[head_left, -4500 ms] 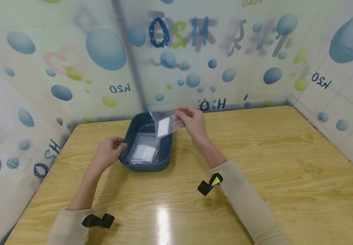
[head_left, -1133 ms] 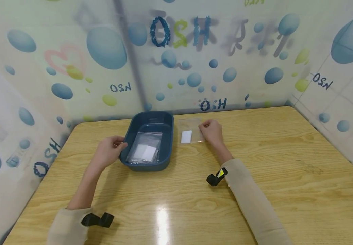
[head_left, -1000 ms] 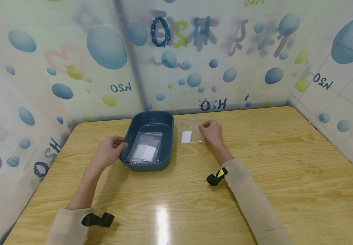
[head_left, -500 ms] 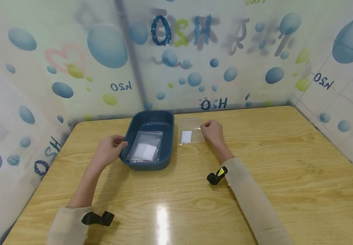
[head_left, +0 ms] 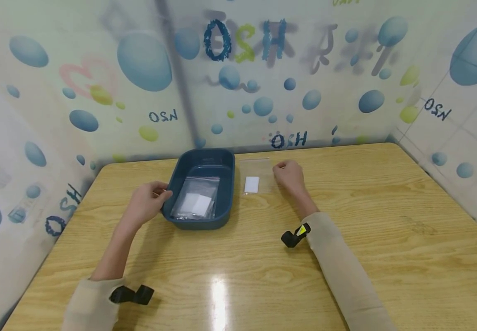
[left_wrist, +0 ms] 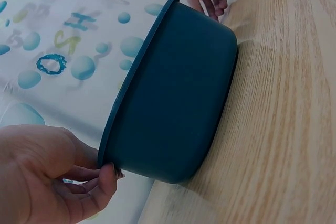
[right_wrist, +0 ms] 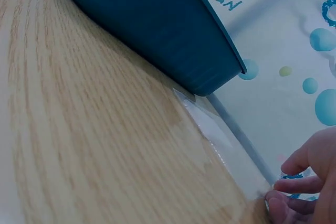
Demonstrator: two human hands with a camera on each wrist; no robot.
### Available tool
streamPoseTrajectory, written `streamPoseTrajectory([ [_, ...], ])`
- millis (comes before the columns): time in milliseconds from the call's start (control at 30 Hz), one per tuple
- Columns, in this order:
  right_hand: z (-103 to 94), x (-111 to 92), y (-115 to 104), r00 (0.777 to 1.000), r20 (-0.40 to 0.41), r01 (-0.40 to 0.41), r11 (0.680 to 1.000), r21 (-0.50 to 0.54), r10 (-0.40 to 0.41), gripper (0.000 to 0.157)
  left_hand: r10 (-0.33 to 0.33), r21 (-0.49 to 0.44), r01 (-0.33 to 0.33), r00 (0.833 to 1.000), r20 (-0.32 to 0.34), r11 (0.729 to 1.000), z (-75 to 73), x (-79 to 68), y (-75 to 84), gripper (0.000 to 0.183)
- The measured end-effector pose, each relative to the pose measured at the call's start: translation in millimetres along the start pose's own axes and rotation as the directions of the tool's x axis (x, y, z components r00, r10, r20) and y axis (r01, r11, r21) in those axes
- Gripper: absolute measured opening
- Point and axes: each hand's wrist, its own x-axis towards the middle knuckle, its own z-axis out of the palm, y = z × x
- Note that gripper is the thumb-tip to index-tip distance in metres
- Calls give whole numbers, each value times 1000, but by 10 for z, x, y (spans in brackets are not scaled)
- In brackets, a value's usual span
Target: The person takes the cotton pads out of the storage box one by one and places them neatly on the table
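My left hand (head_left: 146, 202) pinches the left rim of a dark blue plastic tub (head_left: 201, 225) in the head view. The left wrist view shows its thumb and fingers at the rim corner. Inside the tub lie clear zip bags (head_left: 195, 197) with white inserts. Just right of the tub, one clear zip bag (head_left: 259, 168) with a white rectangular card (head_left: 252, 184) lies flat on the table. Beside this bag's right edge is my right hand (head_left: 290, 177), its fingers loosely curled. In the right wrist view, its fingertips are close to the bag's edge; contact is hard to tell.
The wooden table (head_left: 346, 207) carries the tub near its back edge. A wall covering (head_left: 263, 82) with blue and green dots and lettering stands behind and at both sides. A black wrist camera (head_left: 295, 235) is strapped on each sleeve.
My right hand took the bag from over the tub, set it down on the table to the right, then drew slightly rightward from it. My left hand stays at the rim.
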Motion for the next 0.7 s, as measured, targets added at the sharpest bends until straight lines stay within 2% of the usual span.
streamPoseTrajectory([
  [333, -70, 2, -112, 1000, -11, -6, 998, 60, 7, 37, -6, -7, 6, 1000, 3, 1000, -6, -6, 18, 41],
  [700, -143, -74, -333, 999, 27, 23, 987, 158, -28, 37, -8, -44, 8, 1000, -7, 999, 17, 10, -5, 39],
])
